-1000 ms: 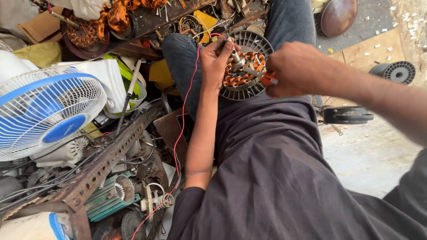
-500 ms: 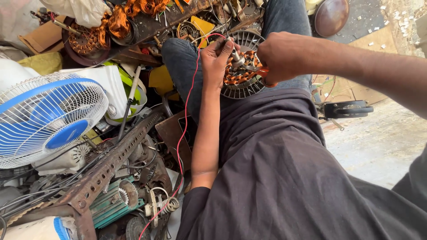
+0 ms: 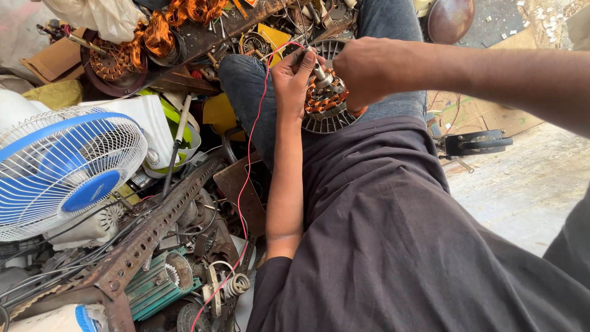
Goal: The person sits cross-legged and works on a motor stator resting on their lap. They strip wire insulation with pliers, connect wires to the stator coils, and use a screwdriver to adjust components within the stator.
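The motor stator [image 3: 326, 101] shows copper-orange windings inside a dark grey finned ring, with a thin red wire [image 3: 249, 172] trailing away. The fan [image 3: 64, 172] has blue blades behind a white wire grille. Nearby lie a green-cased motor [image 3: 157, 286] and a rust-brown perforated angle bar [image 3: 147, 237].

Sunlit concrete floor [image 3: 522, 190] beside cluttered scrap heap [image 3: 153, 203].

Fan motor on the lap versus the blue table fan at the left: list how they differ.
The fan motor is stripped, its copper windings bare; the blue table fan is whole, blades behind a white wire guard. The motor rests on the person's lap, touched by the left hand and right hand; the fan stands untouched among scrap. Both are round.
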